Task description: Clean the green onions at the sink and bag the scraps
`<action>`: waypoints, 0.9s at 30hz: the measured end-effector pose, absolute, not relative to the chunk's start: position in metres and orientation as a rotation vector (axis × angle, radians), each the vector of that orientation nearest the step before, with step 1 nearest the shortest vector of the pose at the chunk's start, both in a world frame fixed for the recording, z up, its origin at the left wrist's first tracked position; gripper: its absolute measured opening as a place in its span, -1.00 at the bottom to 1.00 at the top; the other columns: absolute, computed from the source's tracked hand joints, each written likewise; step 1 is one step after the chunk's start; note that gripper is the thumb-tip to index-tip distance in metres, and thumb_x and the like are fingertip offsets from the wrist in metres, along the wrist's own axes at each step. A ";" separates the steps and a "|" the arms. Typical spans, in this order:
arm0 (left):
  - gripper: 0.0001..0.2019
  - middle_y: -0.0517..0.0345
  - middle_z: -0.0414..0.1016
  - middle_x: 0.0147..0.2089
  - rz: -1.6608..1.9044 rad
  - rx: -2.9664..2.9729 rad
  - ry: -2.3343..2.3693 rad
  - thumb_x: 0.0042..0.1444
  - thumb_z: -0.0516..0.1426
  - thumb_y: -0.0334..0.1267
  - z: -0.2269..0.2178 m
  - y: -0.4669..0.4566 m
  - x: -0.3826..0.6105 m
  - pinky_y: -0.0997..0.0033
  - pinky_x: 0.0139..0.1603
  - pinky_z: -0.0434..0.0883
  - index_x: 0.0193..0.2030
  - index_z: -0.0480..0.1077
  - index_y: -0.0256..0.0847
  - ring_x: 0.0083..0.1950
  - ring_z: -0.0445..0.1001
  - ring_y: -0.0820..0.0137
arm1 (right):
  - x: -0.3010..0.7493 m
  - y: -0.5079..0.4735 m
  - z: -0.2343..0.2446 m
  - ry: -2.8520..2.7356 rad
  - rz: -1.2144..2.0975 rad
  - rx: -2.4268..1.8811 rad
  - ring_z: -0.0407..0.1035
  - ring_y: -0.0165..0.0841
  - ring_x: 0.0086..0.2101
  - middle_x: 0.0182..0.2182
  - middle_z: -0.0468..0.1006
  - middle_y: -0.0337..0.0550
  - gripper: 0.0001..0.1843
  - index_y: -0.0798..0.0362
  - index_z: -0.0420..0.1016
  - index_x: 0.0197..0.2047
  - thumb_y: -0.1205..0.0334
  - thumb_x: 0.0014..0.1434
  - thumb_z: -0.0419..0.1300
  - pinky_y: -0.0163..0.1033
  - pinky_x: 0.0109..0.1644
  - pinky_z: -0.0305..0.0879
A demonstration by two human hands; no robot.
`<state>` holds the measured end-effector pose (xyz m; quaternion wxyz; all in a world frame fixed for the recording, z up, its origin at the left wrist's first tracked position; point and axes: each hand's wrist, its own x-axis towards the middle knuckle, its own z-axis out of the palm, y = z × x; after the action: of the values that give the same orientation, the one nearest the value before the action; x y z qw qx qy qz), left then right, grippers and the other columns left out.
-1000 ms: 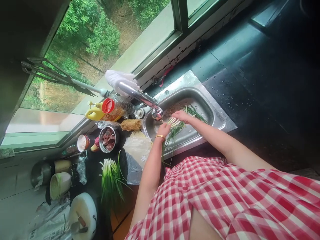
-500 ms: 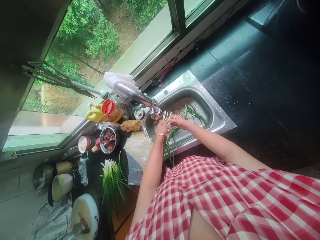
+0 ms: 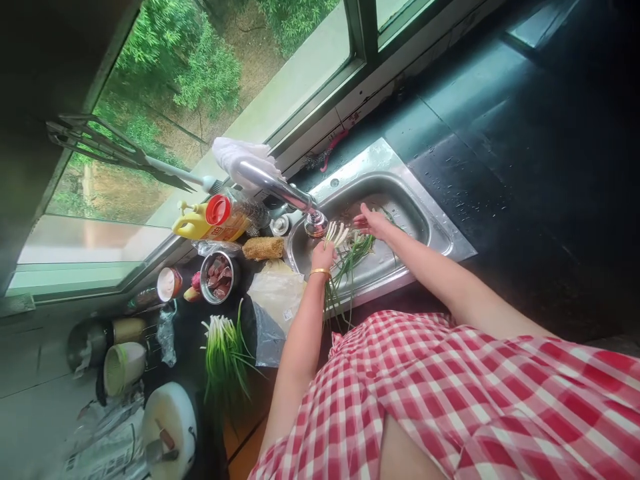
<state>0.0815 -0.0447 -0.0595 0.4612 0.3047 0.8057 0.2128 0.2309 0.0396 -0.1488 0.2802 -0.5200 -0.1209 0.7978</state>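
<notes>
My left hand (image 3: 323,256), with a gold bangle on the wrist, grips a bunch of spring onions (image 3: 345,257) under the tap spout (image 3: 316,224); their white ends point up and the green leaves hang over the sink's front rim. My right hand (image 3: 371,222) reaches further into the steel sink (image 3: 440,230), fingers spread, touching a few loose green stalks (image 3: 391,215) lying in the basin.
On the counter left of the sink lie a second bunch of spring onions (image 3: 223,353), a plastic bag (image 3: 273,303), a steel bowl of meat (image 3: 217,275), a sponge (image 3: 262,248) and a yellow oil bottle (image 3: 210,222). Cups and a white appliance (image 3: 169,427) stand further left. Dark wet counter lies right.
My right hand has left the bunch and moved deeper into the basin toward the loose stalks. My left hand keeps the bunch under the spout, white ends raised.
</notes>
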 end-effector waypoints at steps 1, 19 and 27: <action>-0.78 0.32 0.27 -0.67 0.515 0.725 1.953 0.16 0.07 -0.20 -0.061 -0.044 0.081 0.53 -0.62 0.06 -0.48 0.23 -0.19 -0.70 0.11 0.56 | 0.231 0.036 -0.149 -0.346 2.223 -1.349 0.39 -0.42 -0.52 -0.48 0.54 -0.12 -0.57 0.09 0.45 -0.25 -0.10 0.31 0.00 -0.35 -0.46 0.24; -0.78 0.37 0.22 -0.66 0.516 0.655 1.986 0.05 0.21 -0.19 -0.069 -0.051 0.088 0.58 -0.72 0.02 -0.45 0.26 -0.21 -0.75 0.14 0.61 | 0.185 -0.026 -0.129 -0.592 2.091 -1.117 0.20 -0.52 -0.57 -0.63 0.37 -0.33 -0.73 0.10 0.33 -0.52 0.15 -0.05 0.33 -0.39 -0.47 0.12; -0.75 0.37 0.13 -0.72 0.579 0.649 1.915 0.07 0.20 -0.20 -0.064 -0.042 0.093 0.56 -0.69 -0.01 -0.48 0.22 -0.20 -0.73 0.06 0.61 | 0.174 -0.003 -0.128 -0.447 2.103 -1.290 -0.06 -0.55 -0.71 -0.76 0.14 -0.37 -0.62 0.04 0.17 -0.62 0.20 0.19 0.15 -0.36 -0.64 -0.20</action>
<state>0.0935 -0.0421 -0.0645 0.4963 0.2680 0.7904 0.2390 0.1738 -0.0035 -0.1276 0.3117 -0.4890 -0.1694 0.7969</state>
